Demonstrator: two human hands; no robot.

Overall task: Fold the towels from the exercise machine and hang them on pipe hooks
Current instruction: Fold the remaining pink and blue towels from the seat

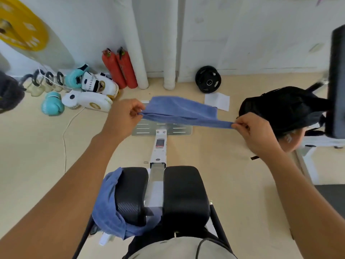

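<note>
1. You have two blue towels in view. You hold one blue towel (180, 113) stretched in the air between your hands, above the machine's metal foot plate (179, 130). The second blue towel (110, 206) lies draped over the left one of two black pads (186, 193) on the exercise machine (158, 152), just in front of you.
2. Your left hand (124, 116) pinches the left end of the held towel, fingers curled in with the thumb pressed on the cloth.
3. Your right hand (250, 130) pinches the right end between thumb and fingertips, the other fingers curled.
4. Two red fire extinguishers (119, 69) lean against the white wall, just beside two white pipes (137, 53).
5. To their left you see two teal boxing gloves (53, 103) and two white punch mitts (87, 100), lying close together on the floor.
6. One black weight plate (208, 79) rests against the wall on the right; one yellow plate (17, 25) shows at the upper left.
7. One black bag (283, 109) sits at your right, with white paper (217, 100) between it and the towel.
8. The floor (37, 146) is pale beige, and a thin white cord (65, 139) trails across it.
</note>
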